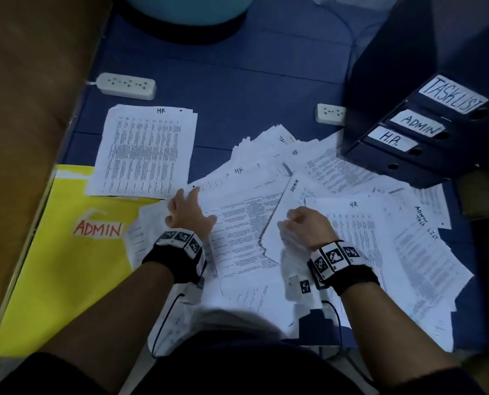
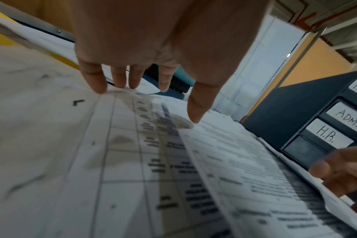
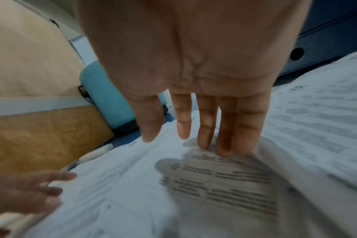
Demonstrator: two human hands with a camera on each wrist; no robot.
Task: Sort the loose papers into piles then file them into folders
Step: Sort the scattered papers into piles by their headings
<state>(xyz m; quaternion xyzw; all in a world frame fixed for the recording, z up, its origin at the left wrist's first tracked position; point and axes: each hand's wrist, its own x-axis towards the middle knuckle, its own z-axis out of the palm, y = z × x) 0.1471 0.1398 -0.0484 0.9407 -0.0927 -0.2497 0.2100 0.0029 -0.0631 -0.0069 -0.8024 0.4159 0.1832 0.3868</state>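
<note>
Sorting step: left hand [image 1: 187,210], fingers spread, presses the loose papers [image 1: 317,178] at 6 o'clock; right hand [image 1: 309,226] apparently lifts an ADMIN sheet [image 1: 291,212], next destined for the yellow ADMIN folder [image 1: 75,252] at 9 o'clock.

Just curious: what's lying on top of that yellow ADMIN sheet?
The neat HR paper stack overlaps the yellow ADMIN sheet's top edge, and loose papers cover its right side. Whatever is written under them is hidden.
</note>
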